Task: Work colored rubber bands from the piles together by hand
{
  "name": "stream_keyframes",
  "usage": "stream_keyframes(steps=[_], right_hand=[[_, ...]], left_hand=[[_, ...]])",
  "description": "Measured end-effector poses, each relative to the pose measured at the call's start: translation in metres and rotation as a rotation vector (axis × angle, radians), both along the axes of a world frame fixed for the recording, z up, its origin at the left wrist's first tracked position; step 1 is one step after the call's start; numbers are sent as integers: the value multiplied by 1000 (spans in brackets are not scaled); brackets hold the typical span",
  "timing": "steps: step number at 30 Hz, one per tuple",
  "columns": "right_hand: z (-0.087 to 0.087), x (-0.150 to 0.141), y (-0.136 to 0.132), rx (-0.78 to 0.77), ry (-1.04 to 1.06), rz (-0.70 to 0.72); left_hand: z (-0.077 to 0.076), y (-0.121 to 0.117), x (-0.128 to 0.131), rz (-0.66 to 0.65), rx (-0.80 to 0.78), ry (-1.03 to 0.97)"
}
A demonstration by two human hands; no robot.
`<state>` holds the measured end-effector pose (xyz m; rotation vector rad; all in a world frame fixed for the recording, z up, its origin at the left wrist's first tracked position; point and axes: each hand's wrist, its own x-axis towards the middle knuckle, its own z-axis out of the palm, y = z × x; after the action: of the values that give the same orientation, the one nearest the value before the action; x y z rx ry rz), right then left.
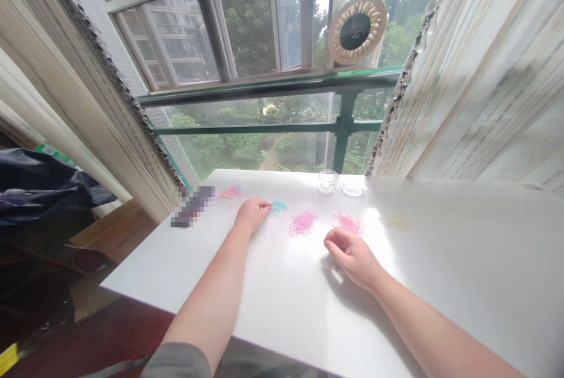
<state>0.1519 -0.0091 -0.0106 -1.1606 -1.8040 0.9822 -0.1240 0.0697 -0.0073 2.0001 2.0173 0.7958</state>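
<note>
My left hand (252, 215) is at the left of the table, its fingers pinched together at the edge of a small pile of blue rubber bands (279, 207). What sits between those fingertips is too small to make out. My right hand (351, 253) hovers just in front of a pile of rose-pink rubber bands (348, 222), thumb and fingers curled together; anything inside them is hidden. Between the two hands lies a larger pile of purple-pink rubber bands (302, 223). A mixed orange and pink pile of rubber bands (231, 191) is beyond my left hand. Faint yellow rubber bands (396, 222) lie farther right.
A clear round container (328, 181) and a clear lid (352, 189) stand at the white table's (282, 295) back edge. A blurred dark object (192, 207) lies at the left edge. A round fan (356, 28) is by the window rail; curtains hang on both sides.
</note>
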Motion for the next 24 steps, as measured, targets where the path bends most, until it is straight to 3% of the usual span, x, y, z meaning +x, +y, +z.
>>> stream_keyframes(steps=[8, 15, 20, 24], right_hand=[[0, 0, 0, 2, -2, 3], [-1, 1, 0, -8, -8, 13], [-2, 2, -1, -15, -15, 28], [-2, 1, -1, 18, -83, 43]], left_hand=[[-1, 0, -2, -2, -3, 25], [8, 0, -1, 20, 125, -97], [16, -8, -43, 271, 214, -148], [7, -30, -89, 513, 99, -71]])
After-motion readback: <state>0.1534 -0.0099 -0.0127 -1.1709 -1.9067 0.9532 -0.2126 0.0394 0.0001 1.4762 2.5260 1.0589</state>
